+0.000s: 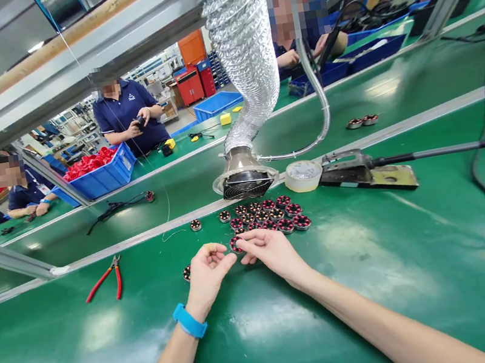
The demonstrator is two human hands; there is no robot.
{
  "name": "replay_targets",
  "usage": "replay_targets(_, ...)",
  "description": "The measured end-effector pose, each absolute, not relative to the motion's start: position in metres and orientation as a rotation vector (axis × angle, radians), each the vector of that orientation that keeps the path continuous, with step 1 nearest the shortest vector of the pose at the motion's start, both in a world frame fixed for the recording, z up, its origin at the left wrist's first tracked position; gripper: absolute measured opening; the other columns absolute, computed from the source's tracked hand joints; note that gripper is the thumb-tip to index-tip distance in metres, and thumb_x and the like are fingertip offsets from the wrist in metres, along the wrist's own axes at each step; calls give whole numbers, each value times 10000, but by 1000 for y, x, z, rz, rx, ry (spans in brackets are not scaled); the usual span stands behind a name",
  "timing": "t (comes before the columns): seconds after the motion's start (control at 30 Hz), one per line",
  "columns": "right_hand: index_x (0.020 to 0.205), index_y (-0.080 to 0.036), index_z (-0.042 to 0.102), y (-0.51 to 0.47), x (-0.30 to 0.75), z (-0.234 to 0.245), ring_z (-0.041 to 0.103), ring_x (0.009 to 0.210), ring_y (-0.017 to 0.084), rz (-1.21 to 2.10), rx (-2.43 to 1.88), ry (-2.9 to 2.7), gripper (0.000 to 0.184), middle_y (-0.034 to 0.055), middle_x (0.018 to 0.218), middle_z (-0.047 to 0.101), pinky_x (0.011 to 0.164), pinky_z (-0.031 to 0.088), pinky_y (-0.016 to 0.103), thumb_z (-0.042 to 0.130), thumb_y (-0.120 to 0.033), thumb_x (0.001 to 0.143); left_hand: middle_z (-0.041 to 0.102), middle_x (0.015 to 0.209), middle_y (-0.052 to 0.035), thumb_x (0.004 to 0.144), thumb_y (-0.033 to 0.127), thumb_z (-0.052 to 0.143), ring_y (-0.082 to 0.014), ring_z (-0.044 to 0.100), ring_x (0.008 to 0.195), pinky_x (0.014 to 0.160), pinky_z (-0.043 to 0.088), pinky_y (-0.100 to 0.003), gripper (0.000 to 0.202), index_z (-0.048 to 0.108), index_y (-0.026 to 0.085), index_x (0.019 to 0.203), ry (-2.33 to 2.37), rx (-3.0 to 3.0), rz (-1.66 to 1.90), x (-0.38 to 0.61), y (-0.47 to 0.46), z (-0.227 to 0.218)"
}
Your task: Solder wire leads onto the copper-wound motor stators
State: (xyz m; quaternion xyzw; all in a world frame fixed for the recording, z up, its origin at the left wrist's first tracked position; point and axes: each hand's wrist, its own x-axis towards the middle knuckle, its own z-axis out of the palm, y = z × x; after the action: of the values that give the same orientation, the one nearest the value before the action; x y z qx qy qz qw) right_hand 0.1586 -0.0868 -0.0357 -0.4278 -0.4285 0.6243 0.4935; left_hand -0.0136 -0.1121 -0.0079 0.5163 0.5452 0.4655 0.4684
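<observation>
My right hand (272, 251) is closed at the fingertips on a small round motor stator (235, 244) with reddish windings. Just left of it, my left hand (209, 271), with a blue band at the wrist, has its fingers curled in. Its thumb tip is close to that stator; whatever the fingers pinch is too small to make out. Beyond my hands lies a cluster of several similar stators (268, 215), flat on the green bench. One more stator (186, 273) is partly hidden behind my left hand, and another (195, 225) lies apart at the back.
Red-handled cutters (107, 280) lie at left. A fume duct (246, 175) hangs over the stators. At right are a round tub (303, 175), a soldering tool (351, 167) and its cable. Co-workers sit and stand across the bench beside a blue bin (106, 177) of red parts.
</observation>
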Motion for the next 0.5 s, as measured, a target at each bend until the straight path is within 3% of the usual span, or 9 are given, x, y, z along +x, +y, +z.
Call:
replay_targets(0.17, 925, -125, 718, -87, 157, -34, 701, 532, 180, 1525, -1023, -1026, 644, 51, 624, 737, 536, 533, 268, 861, -653, 585, 657, 815, -48, 772, 470, 789, -119, 540, 647, 558, 439, -236, 347, 723, 141, 860, 1353, 1318, 1167, -6, -115, -11)
replay_targets(0.5, 931, -123, 729, -89, 155, -34, 707, 535, 193, 1578, -1010, -1071, 648, 67, 608, 738, 550, 541, 278, 846, -672, 606, 535, 718, 20, 850, 386, 743, -81, 439, 619, 591, 364, -218, 249, 658, 152, 834, 1152, 1216, 1164, -12, -116, -5)
